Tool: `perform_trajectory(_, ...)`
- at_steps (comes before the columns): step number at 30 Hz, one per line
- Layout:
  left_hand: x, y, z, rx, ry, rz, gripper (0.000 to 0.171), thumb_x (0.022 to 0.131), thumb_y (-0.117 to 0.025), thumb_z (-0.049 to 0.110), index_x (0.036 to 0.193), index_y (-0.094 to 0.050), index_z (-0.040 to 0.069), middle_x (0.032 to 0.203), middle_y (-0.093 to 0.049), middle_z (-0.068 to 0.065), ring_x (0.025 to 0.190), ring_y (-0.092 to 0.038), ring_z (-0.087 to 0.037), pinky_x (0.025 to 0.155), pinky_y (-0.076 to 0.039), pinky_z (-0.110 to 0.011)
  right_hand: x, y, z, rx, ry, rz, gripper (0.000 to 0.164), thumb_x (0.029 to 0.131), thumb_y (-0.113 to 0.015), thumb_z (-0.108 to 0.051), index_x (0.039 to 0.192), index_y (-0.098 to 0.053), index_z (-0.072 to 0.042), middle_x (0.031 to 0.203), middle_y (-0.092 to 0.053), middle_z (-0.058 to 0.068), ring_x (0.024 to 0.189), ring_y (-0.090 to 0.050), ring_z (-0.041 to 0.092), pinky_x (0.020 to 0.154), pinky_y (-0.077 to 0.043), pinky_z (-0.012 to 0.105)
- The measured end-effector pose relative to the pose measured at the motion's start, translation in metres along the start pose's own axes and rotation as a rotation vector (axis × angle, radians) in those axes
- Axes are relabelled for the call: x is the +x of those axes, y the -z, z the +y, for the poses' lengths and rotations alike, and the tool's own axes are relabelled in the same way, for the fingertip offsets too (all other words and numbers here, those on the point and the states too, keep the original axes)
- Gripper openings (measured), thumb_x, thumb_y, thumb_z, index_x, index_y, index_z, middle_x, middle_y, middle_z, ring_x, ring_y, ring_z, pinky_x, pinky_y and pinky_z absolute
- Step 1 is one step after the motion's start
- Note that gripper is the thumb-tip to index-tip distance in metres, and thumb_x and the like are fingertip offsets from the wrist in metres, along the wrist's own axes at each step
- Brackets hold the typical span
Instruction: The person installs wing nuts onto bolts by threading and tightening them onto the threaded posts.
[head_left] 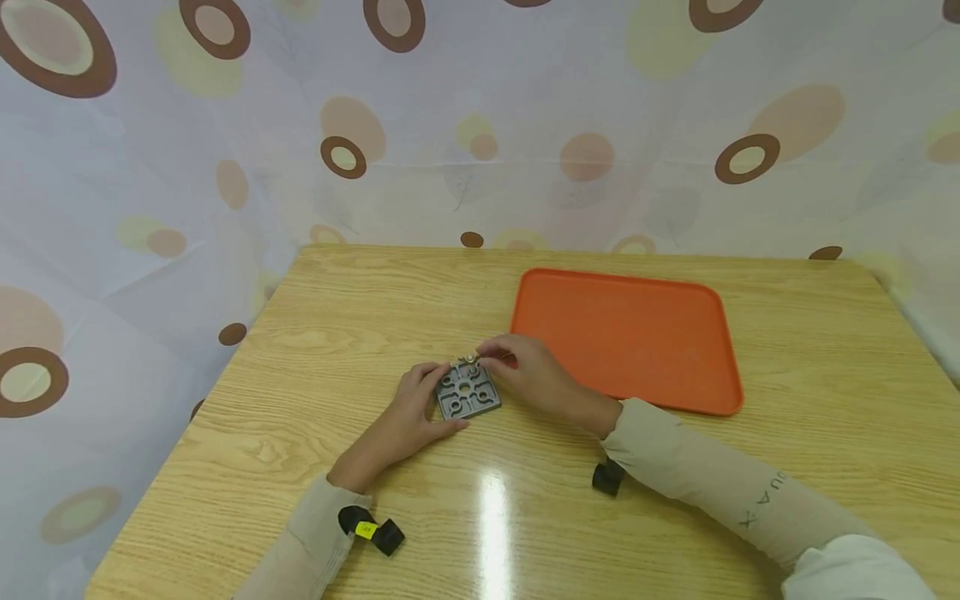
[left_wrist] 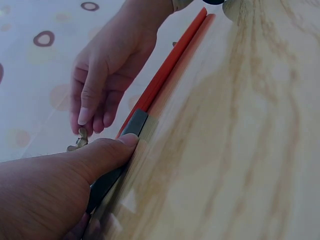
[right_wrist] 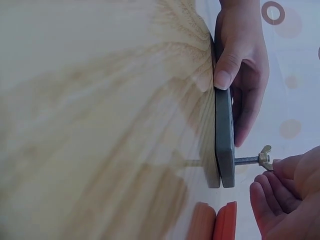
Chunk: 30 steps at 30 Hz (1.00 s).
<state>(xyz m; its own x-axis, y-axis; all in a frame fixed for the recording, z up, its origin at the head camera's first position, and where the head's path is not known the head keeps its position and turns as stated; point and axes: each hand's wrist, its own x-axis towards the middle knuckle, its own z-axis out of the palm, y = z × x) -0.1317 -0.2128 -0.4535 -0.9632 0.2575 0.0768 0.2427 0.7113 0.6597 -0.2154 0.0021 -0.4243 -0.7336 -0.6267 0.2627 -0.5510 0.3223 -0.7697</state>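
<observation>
A square grey plate (head_left: 474,403) with slots and round holes lies flat on the wooden table. My left hand (head_left: 405,423) holds it from the left, thumb along the near edge and fingers at the far left corner. A threaded bolt (right_wrist: 246,161) stands up from the plate near its far corner, with a brass-coloured wing nut (right_wrist: 264,159) at its top. Thumb and fingertips of my right hand (head_left: 536,375) pinch a wing of this nut. In the left wrist view, the plate's edge (left_wrist: 134,122) shows under the left thumb, while the bolt is hidden.
An orange-red tray (head_left: 637,333) lies on the table (head_left: 360,308) behind and to the right of the plate, close to the right forearm. A patterned cloth (head_left: 450,100) hangs behind the table and at its left. Black wrist straps show on both sleeves.
</observation>
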Motion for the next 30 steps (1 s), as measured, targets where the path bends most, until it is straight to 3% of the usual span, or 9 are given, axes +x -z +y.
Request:
perform_trajectory(12,0.000,0.001,0.000,0.002,0.000,-0.005,0.085,0.080,-0.072,0.040,0.144,-0.031,0.002,0.137,-0.031,-0.010,0.124,-0.029,-0.023,0.102,-0.030,-0.042,0.003,-0.003,-0.002,0.021,0.024,-0.004,0.015,0.090,-0.062,-0.013,0.101,-0.069,-0.006,0.099,-0.066,0.001,0.089,-0.060,0.008,0.078,-0.048,0.026)
perform_trajectory(22,0.000,0.001,-0.001,0.003,-0.010,-0.004,0.086,0.079,-0.072,0.041,0.143,-0.031,0.002,0.137,-0.031,-0.011,0.124,-0.028,-0.024,0.101,-0.030,-0.043,0.004,-0.008,-0.006,0.032,-0.014,0.012,0.033,0.087,-0.065,-0.011,0.117,-0.059,0.001,0.110,-0.063,0.010,0.094,-0.062,0.019,0.078,-0.050,0.024)
perform_trajectory(30,0.000,0.000,0.000,-0.010,0.007,-0.011,0.086,0.080,-0.072,0.042,0.144,-0.030,0.003,0.138,-0.030,-0.009,0.123,-0.029,-0.022,0.100,-0.031,-0.042,0.007,-0.011,-0.005,0.043,-0.047,-0.003,0.035,0.087,-0.066,-0.011,0.119,-0.059,0.001,0.112,-0.062,0.008,0.095,-0.062,0.017,0.079,-0.049,0.024)
